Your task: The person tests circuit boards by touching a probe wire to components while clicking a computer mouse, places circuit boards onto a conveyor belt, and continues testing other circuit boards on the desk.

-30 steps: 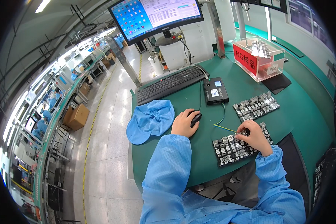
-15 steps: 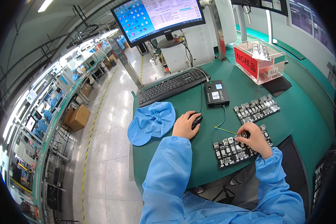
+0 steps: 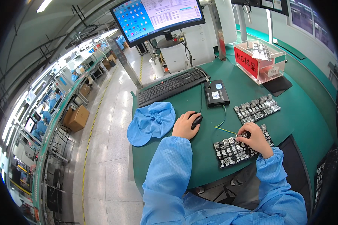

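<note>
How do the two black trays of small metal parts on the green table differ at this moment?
The near black tray of small metal parts lies at the table's front edge under the right hand, whose fingers pinch something on it. The far black tray of small metal parts lies further back, beside the small black box, with no hand on it. Both are flat, black, angled alike, and packed with rows of similar parts.

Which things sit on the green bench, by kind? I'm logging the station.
Component trays: 2
Keyboard: 1
Mouse: 1
Black box: 1
Clear bin: 1
Blue cap: 1
Dark mat: 1
Total: 8
</note>
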Action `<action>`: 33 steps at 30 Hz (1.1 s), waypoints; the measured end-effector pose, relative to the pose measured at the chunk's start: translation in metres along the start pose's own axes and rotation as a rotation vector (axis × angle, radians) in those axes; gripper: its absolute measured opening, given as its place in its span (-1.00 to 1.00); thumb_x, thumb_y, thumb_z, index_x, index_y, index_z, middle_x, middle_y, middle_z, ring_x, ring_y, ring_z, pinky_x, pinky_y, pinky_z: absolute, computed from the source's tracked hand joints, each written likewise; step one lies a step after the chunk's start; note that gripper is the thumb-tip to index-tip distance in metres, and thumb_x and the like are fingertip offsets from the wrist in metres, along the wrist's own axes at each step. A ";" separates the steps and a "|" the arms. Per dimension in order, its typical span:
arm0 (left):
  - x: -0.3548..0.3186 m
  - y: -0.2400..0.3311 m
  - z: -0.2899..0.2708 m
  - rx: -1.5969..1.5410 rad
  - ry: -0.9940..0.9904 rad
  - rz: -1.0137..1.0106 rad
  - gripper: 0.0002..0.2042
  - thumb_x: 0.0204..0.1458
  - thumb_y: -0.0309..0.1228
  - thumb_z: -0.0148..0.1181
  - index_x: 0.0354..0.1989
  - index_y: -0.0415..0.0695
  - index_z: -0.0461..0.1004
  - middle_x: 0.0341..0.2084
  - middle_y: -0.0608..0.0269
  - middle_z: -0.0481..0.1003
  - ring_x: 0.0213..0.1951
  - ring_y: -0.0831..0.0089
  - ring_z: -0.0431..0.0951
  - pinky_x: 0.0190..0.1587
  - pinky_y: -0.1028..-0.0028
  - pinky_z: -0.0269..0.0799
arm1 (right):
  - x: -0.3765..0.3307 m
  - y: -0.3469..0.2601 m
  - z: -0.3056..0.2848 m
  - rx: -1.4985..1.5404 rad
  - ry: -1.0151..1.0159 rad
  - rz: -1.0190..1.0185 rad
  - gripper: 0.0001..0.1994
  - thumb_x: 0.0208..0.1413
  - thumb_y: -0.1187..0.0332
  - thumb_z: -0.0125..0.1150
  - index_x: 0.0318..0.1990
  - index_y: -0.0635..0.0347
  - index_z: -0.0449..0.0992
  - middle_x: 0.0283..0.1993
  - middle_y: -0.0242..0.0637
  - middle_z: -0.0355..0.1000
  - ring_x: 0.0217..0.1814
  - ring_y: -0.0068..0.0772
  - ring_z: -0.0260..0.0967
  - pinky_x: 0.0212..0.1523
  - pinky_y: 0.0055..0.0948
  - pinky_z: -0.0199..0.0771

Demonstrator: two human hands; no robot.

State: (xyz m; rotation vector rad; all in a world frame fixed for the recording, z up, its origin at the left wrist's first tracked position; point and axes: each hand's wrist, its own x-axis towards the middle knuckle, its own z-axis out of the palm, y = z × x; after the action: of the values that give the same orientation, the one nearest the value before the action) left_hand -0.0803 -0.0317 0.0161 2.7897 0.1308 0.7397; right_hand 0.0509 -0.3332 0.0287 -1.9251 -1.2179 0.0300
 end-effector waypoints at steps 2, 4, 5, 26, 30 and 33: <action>0.000 -0.001 0.000 -0.004 -0.005 -0.002 -0.57 0.01 -0.30 0.28 0.12 0.07 0.46 0.07 0.18 0.39 0.02 0.10 0.48 0.09 0.23 0.43 | 0.000 -0.001 0.000 0.002 -0.004 0.001 -0.79 -0.11 0.29 0.47 -0.42 0.14 0.54 -0.34 -0.35 0.46 -0.17 -0.27 0.36 -0.11 -0.31 0.35; -0.001 -0.002 0.000 0.007 0.012 0.007 -0.56 0.00 -0.31 0.28 0.12 0.07 0.46 0.07 0.18 0.39 0.02 0.10 0.47 0.08 0.23 0.43 | 0.000 -0.003 0.000 0.009 -0.003 0.000 -0.80 -0.10 0.28 0.46 -0.41 0.13 0.55 -0.33 -0.36 0.46 -0.15 -0.27 0.36 -0.08 -0.31 0.34; -0.001 -0.002 0.001 0.006 0.012 0.007 -0.56 0.00 -0.31 0.28 0.12 0.07 0.46 0.07 0.18 0.39 0.02 0.10 0.47 0.08 0.23 0.43 | -0.001 -0.003 0.000 0.009 -0.004 0.000 -0.80 -0.10 0.28 0.46 -0.41 0.13 0.55 -0.33 -0.36 0.46 -0.15 -0.27 0.36 -0.08 -0.31 0.34; 0.001 -0.001 0.000 -0.015 0.010 0.008 -0.56 -0.02 -0.33 0.29 0.10 0.04 0.48 0.06 0.17 0.40 0.02 0.09 0.48 0.09 0.23 0.43 | 0.000 -0.003 -0.001 0.027 -0.008 0.008 -0.81 -0.09 0.30 0.45 -0.40 0.13 0.56 -0.32 -0.36 0.46 -0.13 -0.27 0.36 -0.05 -0.31 0.33; 0.001 0.000 -0.001 -0.014 0.007 0.001 -0.57 -0.01 -0.33 0.29 0.10 0.04 0.48 0.06 0.17 0.40 0.02 0.09 0.48 0.09 0.23 0.43 | 0.000 -0.002 -0.001 0.024 -0.016 0.026 -0.81 -0.08 0.30 0.45 -0.40 0.13 0.56 -0.32 -0.36 0.46 -0.11 -0.27 0.35 -0.03 -0.31 0.32; 0.000 0.001 0.000 -0.013 0.008 0.003 -0.57 -0.01 -0.34 0.29 0.10 0.04 0.48 0.06 0.17 0.40 0.02 0.09 0.48 0.09 0.24 0.43 | -0.001 -0.003 -0.002 0.020 -0.024 0.036 -0.82 -0.08 0.29 0.45 -0.40 0.12 0.56 -0.32 -0.36 0.46 -0.11 -0.26 0.35 -0.02 -0.30 0.32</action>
State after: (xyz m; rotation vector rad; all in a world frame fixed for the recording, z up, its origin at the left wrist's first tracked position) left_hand -0.0802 -0.0325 0.0168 2.7753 0.1226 0.7495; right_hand 0.0490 -0.3344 0.0317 -1.9340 -1.1945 0.0838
